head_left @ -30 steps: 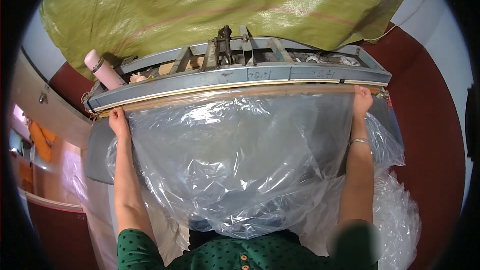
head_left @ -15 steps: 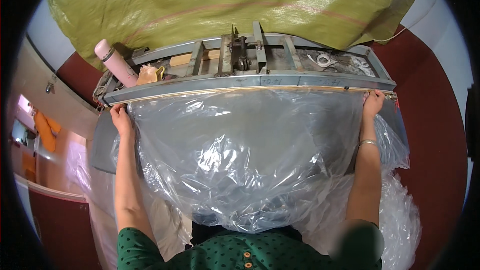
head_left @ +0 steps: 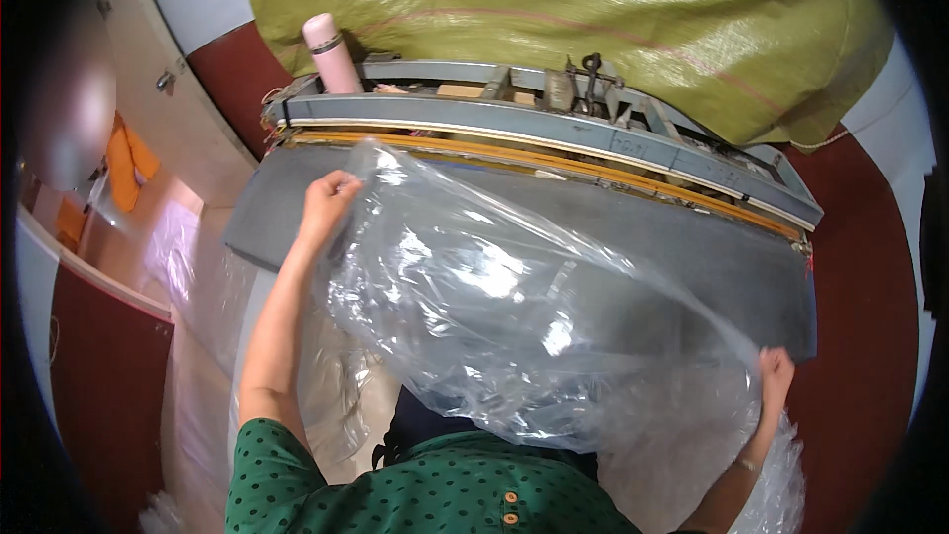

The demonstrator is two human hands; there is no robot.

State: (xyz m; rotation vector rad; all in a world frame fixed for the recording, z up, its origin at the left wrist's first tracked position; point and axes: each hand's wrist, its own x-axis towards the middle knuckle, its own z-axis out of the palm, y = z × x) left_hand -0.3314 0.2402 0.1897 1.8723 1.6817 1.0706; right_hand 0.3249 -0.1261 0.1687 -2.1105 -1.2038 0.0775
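A large clear plastic sheet stretches between my two hands above a dark grey padded board. My left hand is closed on its far left corner, just in front of the long metal frame. Lower and nearer to me, my right hand pinches the other end at the board's right edge. The sheet's far edge runs slantwise between them, apart from the frame. Folds of the sheet hang toward my lap. Behind the board, the long grey metal frame stands raised above orange-yellow strips.
A pink bottle stands at the frame's left end. Yellow-green woven sheeting hangs behind. More clear plastic lies below the board. At left are a door, a low dark red panel and orange cloth.
The frame has lifted, uncovering the orange-yellow strips. Both hands have drawn the sheet's edge away from it toward me, the right hand farther. The view has also turned.
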